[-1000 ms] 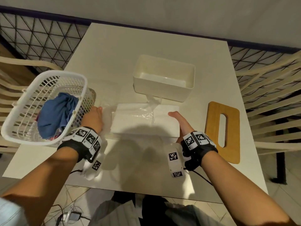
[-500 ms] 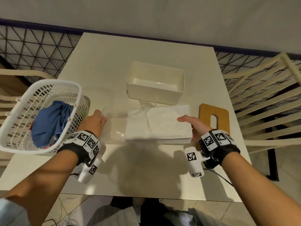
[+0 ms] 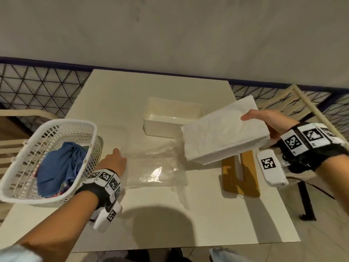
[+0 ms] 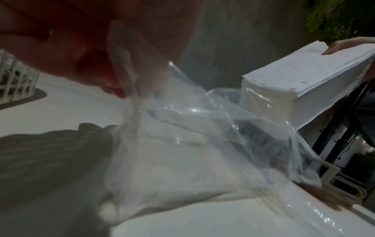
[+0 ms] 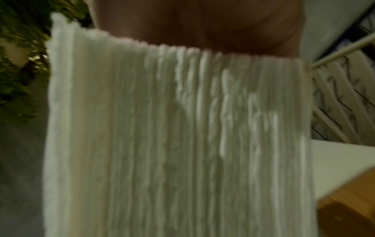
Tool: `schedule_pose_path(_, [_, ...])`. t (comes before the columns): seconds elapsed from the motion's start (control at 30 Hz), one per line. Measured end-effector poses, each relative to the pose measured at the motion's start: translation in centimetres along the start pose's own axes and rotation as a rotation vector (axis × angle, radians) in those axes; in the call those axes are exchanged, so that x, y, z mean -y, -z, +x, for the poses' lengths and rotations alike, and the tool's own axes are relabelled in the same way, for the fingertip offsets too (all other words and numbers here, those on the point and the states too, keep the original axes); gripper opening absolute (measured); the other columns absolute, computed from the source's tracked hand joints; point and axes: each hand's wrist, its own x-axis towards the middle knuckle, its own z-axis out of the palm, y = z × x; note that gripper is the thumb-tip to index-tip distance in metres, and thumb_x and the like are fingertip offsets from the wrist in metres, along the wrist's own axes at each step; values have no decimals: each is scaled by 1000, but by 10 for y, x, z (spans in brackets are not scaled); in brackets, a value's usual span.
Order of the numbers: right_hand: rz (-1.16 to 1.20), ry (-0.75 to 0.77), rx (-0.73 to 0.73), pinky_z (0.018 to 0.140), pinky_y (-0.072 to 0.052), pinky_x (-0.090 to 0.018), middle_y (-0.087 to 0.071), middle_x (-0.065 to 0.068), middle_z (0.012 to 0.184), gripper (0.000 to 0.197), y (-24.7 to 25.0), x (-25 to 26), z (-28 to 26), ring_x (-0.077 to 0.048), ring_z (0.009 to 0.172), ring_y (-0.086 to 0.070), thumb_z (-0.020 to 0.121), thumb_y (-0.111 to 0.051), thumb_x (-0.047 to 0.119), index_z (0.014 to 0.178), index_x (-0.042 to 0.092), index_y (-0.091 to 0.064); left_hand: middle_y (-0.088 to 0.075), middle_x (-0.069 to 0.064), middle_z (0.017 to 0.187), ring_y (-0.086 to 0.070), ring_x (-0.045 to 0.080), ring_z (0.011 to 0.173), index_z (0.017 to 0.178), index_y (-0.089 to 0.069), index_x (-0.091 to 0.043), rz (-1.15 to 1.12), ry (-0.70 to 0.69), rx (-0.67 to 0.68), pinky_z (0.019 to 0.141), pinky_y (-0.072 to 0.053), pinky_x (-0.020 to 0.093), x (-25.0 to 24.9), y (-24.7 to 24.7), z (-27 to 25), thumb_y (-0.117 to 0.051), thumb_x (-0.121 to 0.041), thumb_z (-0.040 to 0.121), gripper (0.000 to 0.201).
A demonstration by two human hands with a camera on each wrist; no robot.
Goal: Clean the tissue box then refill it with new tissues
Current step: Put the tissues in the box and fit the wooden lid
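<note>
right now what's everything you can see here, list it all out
tissue stack: one, white, held tilted in the air, right of the box
box: one, cream, open, mid table, nothing seen inside
plastic wrapper: one, clear, lying crumpled on the table in front of the box
wooden lid: one, brown with a slot, on the table at right, partly under the stack
basket: one, white, at the table's left edge
cloth: one, blue, inside the basket
table: one, cream
chairs: two, cream, either side
left hand: pinches the wrapper's left end
right hand: grips the stack's right end

wooden lid (image 3: 239, 178): part hidden by tissue stack (image 3: 224, 133) | right-wrist view: blurred
</note>
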Motion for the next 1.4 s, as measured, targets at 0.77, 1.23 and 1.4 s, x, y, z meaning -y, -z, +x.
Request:
schedule_pose_path(0.77, [467,414,280,66,-51,-28,-66,-7,101,33,-25,162,-68,-24,75,-63,73,-62,37,100,19,-65,-68,24,101,-70,36,81,96,-64,-4,-1557,-214,623,73,-56,38,-64,126,7,-30,-41,89,51])
schedule_pose_path(1.23, [595,18,117,76,-50,-35,-64,-10,98,33,-64,66,51,-26,85,-62,73,-63,34,101,16,-60,-69,-3,74,-65,8,59,91,-62,-19,-1227,-347,572,50,-50,15,-117,151,55,-57,-31,80,17])
schedule_pose_path(1.4, [533,-51,125,65,-39,-26,-53,-1,72,12,-85,78,94,-17,67,-50,79,-58,28,77,17,-55,-62,4,66,-58,14,53,83,-60,-12,-1202,-144,478,41,-42,12,-123,128,86,-66,-31,59,31])
